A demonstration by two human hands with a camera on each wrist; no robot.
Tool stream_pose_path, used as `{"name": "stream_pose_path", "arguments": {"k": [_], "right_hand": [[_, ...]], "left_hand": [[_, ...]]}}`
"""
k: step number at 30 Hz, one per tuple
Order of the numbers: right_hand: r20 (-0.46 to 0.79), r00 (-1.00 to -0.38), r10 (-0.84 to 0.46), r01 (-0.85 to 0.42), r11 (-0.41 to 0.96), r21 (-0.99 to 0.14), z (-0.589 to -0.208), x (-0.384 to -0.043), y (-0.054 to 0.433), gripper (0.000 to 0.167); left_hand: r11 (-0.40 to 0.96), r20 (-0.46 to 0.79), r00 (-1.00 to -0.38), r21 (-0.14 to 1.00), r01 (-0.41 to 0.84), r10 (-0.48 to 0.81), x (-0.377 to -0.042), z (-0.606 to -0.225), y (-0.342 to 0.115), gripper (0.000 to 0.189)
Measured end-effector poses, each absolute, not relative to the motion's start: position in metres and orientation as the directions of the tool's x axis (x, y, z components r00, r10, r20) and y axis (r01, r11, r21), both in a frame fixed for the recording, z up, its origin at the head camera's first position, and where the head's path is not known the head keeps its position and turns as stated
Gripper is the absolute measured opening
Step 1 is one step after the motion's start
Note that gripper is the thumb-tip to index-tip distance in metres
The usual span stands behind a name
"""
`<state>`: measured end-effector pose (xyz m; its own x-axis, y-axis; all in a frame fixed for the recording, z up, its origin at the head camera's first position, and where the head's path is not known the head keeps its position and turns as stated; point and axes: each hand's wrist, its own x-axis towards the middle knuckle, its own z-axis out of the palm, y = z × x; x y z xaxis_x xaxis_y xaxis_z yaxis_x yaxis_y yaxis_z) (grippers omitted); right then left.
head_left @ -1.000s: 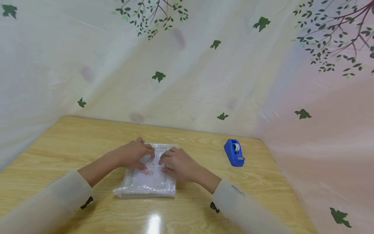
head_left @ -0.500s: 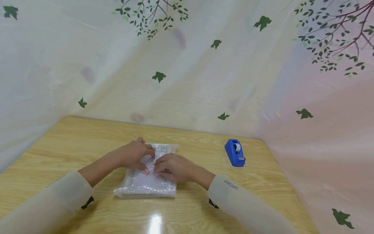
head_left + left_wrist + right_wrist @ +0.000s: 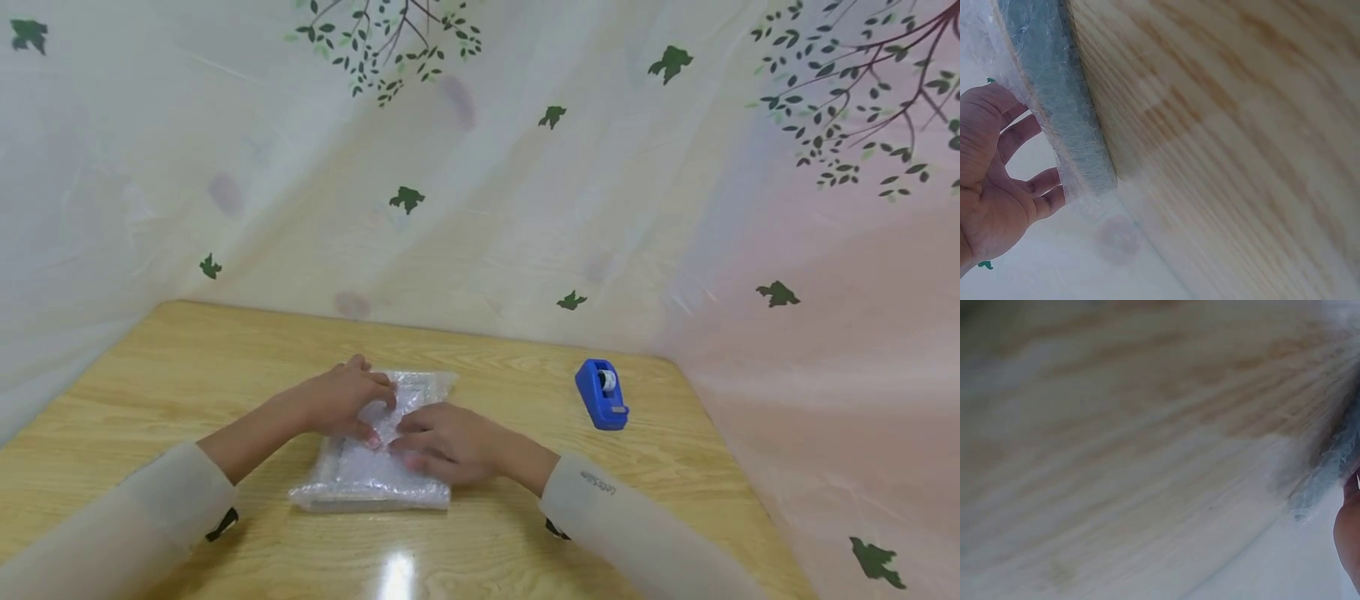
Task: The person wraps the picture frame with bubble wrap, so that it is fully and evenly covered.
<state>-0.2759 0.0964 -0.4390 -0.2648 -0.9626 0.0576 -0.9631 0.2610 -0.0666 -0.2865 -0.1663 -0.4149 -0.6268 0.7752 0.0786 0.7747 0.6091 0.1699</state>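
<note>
A flat rectangular package in clear bubble wrap (image 3: 375, 479) lies on the wooden table. On its upper left part rests my left hand (image 3: 341, 404), fingers spread and bent, fingertips touching the wrap. The left wrist view shows those fingertips on top of the package (image 3: 1054, 81), whose side looks blue-grey through the plastic. My right hand (image 3: 453, 442) lies over the package's right half, its slightly blurred fingers loosely bent against the wrap near the middle. In the right wrist view only a bit of the right hand (image 3: 1349, 531) shows at the edge, beside the package's end (image 3: 1319, 487).
A blue tape dispenser (image 3: 602, 396) with a roll of tape stands at the right rear of the table (image 3: 525, 367). Behind the table hangs a pale curtain (image 3: 480, 208) printed with leaves and branches.
My right hand first moved left toward the package's middle with its fingers drawn together, then slid slightly toward me as they spread. The left hand and package have stayed in place.
</note>
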Motion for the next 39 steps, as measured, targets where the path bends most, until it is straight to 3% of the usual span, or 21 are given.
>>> {"name": "stream_pose_path", "arguments": {"k": [18, 26, 32, 39], "right_hand": [[-0.087, -0.312, -0.946, -0.943, 0.319, -0.09, -0.43, -0.273, 0.1, 0.052], [-0.088, -0.285, -0.954, -0.958, 0.284, 0.028, -0.422, -0.272, 0.096, 0.055], [-0.07, -0.293, -0.954, -0.955, 0.288, 0.071, -0.419, -0.269, 0.096, 0.057], [-0.061, -0.292, -0.954, -0.953, 0.285, 0.103, -0.42, -0.269, 0.094, 0.058]], "left_hand": [[0.64, 0.057, -0.666, 0.229, 0.734, 0.744, -0.288, -0.415, -0.172, 0.053], [0.64, 0.071, -0.678, 0.27, 0.719, 0.732, -0.285, -0.414, -0.18, 0.051], [0.652, 0.074, -0.69, 0.268, 0.71, 0.72, -0.286, -0.414, -0.183, 0.061], [0.63, 0.097, -0.663, 0.236, 0.74, 0.743, -0.286, -0.41, -0.186, 0.067]]}}
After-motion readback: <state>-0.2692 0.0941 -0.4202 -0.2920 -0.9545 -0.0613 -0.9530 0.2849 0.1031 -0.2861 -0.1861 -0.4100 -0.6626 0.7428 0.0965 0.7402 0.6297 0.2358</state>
